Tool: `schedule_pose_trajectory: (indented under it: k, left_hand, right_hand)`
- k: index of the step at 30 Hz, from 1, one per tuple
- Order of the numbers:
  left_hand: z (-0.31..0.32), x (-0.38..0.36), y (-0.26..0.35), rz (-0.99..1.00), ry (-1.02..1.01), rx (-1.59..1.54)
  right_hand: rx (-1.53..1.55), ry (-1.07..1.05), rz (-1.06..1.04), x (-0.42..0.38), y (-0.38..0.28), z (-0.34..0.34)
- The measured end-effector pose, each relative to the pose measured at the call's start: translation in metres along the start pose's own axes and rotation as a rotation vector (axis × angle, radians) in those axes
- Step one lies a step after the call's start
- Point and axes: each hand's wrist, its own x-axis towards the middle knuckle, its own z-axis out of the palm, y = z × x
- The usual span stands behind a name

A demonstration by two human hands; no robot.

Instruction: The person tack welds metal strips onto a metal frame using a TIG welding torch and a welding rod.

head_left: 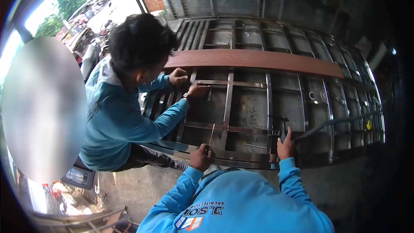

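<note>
My left hand (201, 158) is closed at the near edge of the metal frame (228, 103). A thin, light welding rod (212, 134) sticks up from its fingers. To the right, my right hand (286, 147) grips a dark welding electrode holder (283, 130), its jaws pointing away from me over the frame. A thick black cable (336, 123) runs off to the right from near that hand. Across the far part of the frame lies a long reddish-brown wood-grain plank (258, 61). How the rod sits within my left fingers is hidden.
A co-worker in a blue shirt (125, 112) leans over the frame at left, both hands (197, 90) on or near its bars. A yellow object (368, 124) is at the right end. Another person (43, 108), blurred, is at far left. A grey wall (302, 0) stands behind.
</note>
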Motion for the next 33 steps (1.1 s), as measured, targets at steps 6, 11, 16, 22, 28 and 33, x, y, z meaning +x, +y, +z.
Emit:
schedule_pose_trajectory:
  k: [6, 11, 16, 22, 28, 33]
  left_hand:
    - [0.025, -0.002, -0.011, -0.090, -0.001, 0.205]
    - [0.035, -0.006, 0.001, -0.043, 0.056, 0.228]
    - [0.058, 0.003, 0.002, 0.003, 0.057, 0.151]
    - [0.046, 0.005, 0.008, -0.001, 0.048, 0.069]
    - [0.030, 0.021, -0.012, -0.054, 0.040, -0.027]
    - [-0.001, 0.039, -0.030, 0.016, 0.009, 0.025]
  right_hand:
    - [0.198, -0.002, -0.016, 0.003, 0.023, 0.011]
    - [0.124, 0.084, -0.123, 0.015, 0.064, 0.025]
    - [0.032, -0.049, -0.101, 0.000, 0.056, -0.005]
    - [0.003, -0.109, -0.163, 0.002, 0.065, 0.001]
    - [-0.051, -0.100, -0.130, -0.003, 0.058, -0.001]
    - [-0.037, -0.052, -0.103, -0.005, 0.058, 0.011]
